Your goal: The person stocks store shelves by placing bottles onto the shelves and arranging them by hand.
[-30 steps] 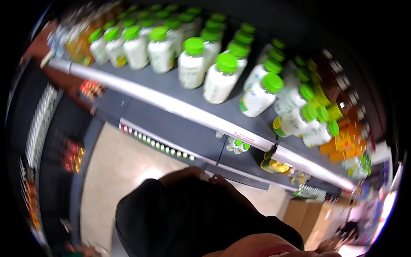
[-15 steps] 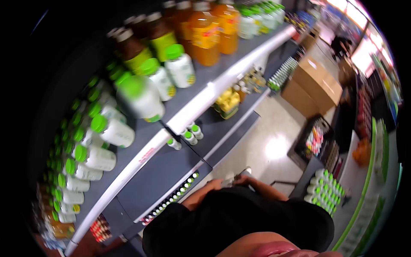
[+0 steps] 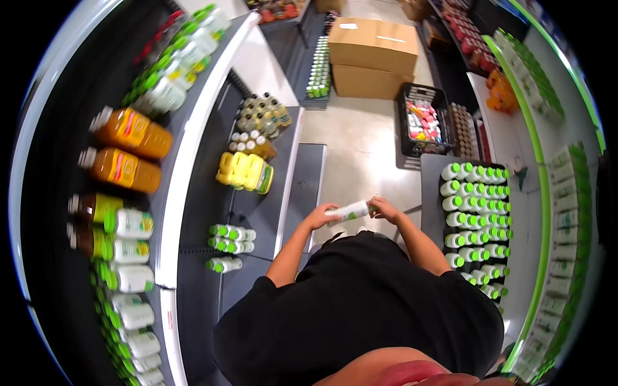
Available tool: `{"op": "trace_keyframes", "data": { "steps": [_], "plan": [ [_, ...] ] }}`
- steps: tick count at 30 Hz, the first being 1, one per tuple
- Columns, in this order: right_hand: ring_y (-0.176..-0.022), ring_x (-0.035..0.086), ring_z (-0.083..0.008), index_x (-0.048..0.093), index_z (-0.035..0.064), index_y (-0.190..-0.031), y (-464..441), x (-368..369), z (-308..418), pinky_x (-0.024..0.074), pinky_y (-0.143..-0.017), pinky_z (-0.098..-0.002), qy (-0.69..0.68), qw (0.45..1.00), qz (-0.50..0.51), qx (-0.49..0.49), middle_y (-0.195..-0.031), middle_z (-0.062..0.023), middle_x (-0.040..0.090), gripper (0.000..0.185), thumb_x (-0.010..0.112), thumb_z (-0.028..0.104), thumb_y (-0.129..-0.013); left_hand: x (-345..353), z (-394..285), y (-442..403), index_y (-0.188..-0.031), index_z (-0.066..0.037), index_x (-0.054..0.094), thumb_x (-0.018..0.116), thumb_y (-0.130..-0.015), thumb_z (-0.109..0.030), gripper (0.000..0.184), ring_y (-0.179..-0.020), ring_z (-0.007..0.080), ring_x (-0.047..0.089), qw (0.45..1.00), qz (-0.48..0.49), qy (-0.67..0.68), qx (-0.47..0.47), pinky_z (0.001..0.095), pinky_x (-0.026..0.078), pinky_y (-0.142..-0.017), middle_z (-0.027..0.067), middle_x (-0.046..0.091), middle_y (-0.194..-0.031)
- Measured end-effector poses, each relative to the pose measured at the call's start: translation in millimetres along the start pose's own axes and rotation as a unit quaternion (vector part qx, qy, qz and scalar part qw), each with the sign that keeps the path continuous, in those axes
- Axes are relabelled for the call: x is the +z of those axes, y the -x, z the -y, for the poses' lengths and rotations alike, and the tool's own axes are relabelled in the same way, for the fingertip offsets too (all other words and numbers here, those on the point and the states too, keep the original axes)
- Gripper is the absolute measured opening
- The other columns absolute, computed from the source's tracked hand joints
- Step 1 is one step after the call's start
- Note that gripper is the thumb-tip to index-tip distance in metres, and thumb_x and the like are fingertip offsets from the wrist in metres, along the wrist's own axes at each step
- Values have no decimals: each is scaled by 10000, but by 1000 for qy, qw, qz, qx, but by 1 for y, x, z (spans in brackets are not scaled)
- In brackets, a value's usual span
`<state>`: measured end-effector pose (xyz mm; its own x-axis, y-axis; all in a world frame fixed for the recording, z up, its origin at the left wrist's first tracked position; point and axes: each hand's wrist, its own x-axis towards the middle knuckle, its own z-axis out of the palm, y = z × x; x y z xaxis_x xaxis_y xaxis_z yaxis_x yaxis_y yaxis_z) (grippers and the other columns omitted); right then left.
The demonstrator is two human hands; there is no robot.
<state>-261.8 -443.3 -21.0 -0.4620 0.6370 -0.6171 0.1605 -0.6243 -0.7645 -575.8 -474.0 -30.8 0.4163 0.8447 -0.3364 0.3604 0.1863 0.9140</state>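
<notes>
A white bottle [image 3: 351, 211] with a green patch on its label lies sideways in front of my waist. My left hand [image 3: 319, 217] is closed around its left end. At the other end, the fingers of my right hand [image 3: 384, 210] are closed at the tip, covering most of the cap. To my right, rows of white bottles with green caps [image 3: 454, 204] stand on a grey shelf board [image 3: 432, 174]. On the left upper shelf are more white green-capped bottles [image 3: 134, 278] beside large orange drink bottles [image 3: 129, 168].
Yellow jugs [image 3: 246, 172] and small green-capped bottles [image 3: 233, 238] stand on the lower left shelf. Ahead on the floor are a large cardboard box [image 3: 373, 51] and a black crate [image 3: 425, 147] of colourful packages. A white shelf edge [image 3: 187, 167] runs along my left.
My view has swung from the left shelf to straight down the aisle. My hands have moved apart and the white bottle between them now shows clearly.
</notes>
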Motion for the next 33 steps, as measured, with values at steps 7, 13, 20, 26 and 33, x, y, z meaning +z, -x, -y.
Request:
{"op": "trace_keyframes", "data": {
  "steps": [7,13,20,26,33],
  "plan": [
    [-698,617,-158,595,95,-1001,35,-37,52,516,-738,-314,-207,975,-62,-40,-758,-50,628,487,395,538,-971,-10,-150,-62,-1239,-124,562,592,-928,-327,372,-851,88,604,975,-44,214,46,225,439,-625,76,667,-1141],
    [-750,629,-202,544,85,-1116,34,-29,109,510,-803,-369,-281,953,-43,-108,-790,-75,630,512,352,549,-1014,-37,-214,-117,-1294,-110,484,461,-1004,-331,365,-922,152,634,867,-1,489,97,250,476,-649,121,646,-1209],
    [-849,634,-218,503,72,-1285,17,-45,171,492,-848,-392,-249,956,6,-152,-918,-97,648,554,351,535,-1023,-96,-238,-192,-1341,-81,436,369,-970,-158,384,-956,235,646,840,87,515,149,313,515,-699,198,602,-1257],
    [-919,650,-200,508,77,-1287,-34,-72,246,488,-860,-363,-224,953,-76,-189,-1048,-122,666,553,398,541,-1006,-149,-265,-267,-1336,-65,437,382,-949,-191,410,-943,237,647,834,123,517,148,315,517,-698,204,595,-1262],
    [-885,671,-173,510,83,-1270,-60,-112,281,486,-753,-296,-357,848,-312,-236,-1107,-89,648,528,438,529,-997,-145,-347,-367,-1310,-99,462,470,-965,-364,435,-1007,214,627,896,231,364,106,325,531,-776,163,569,-1312]
  ]
}}
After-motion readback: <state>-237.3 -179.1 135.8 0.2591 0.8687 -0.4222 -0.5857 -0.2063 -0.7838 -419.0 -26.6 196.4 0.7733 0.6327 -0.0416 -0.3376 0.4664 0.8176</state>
